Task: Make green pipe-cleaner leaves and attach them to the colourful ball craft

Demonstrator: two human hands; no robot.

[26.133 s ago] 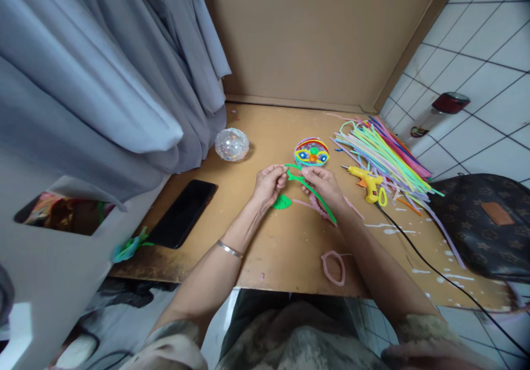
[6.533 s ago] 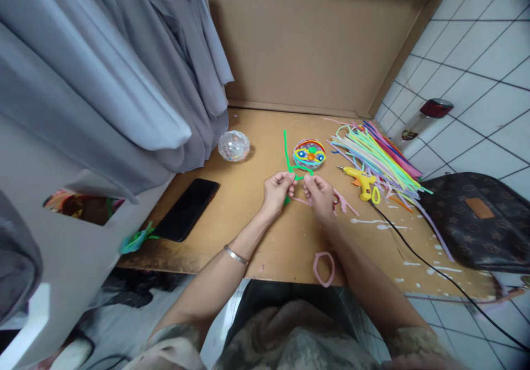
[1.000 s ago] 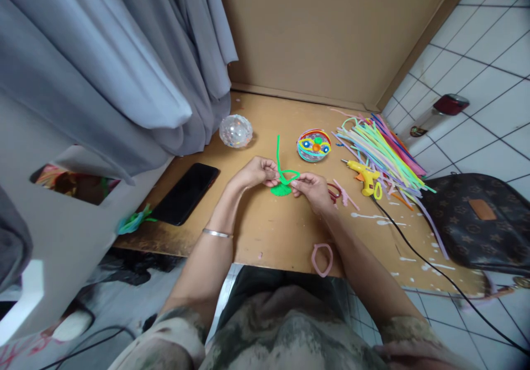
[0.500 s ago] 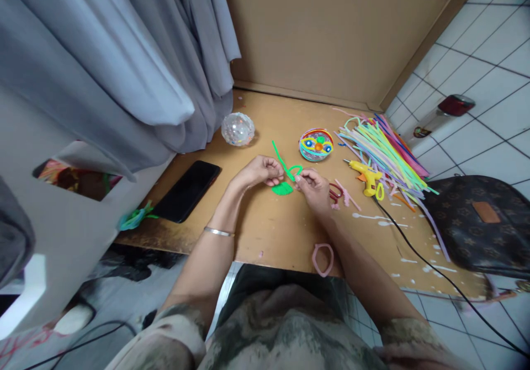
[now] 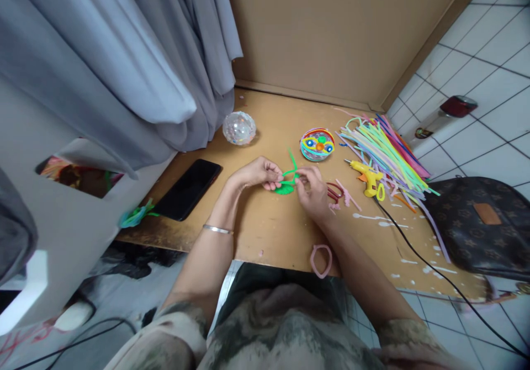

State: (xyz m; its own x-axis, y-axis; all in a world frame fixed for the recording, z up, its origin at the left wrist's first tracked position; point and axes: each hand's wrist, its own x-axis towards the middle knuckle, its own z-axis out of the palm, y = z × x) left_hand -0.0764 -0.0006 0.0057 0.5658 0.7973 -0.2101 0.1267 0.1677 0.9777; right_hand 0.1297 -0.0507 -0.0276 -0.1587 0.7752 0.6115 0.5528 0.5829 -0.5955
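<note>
A bent green pipe cleaner (image 5: 293,163) is stretched between my hands over the table, one end pointing up and away. My left hand (image 5: 264,173) pinches its left part. My right hand (image 5: 311,190) has thumb and fingers closed on its right part. Just below lies a flat green piece (image 5: 284,189), partly covered by the fingers. Beyond my right hand sits a clear ball decorated with coloured strips (image 5: 317,144). A plain clear ball (image 5: 239,127) stands farther left. Scissors with dark red handles (image 5: 335,192) lie right of my right hand.
On the right are a yellow glue gun (image 5: 367,178) with a trailing cord, a pile of coloured pipe cleaners (image 5: 385,149) and a dark bag (image 5: 484,221). A black phone (image 5: 188,189) lies left. A pink loop (image 5: 321,261) rests at the front edge.
My left hand has closed on the green pipe cleaner, which it was beside before. The loop has changed shape, and its free end now points more upright.
</note>
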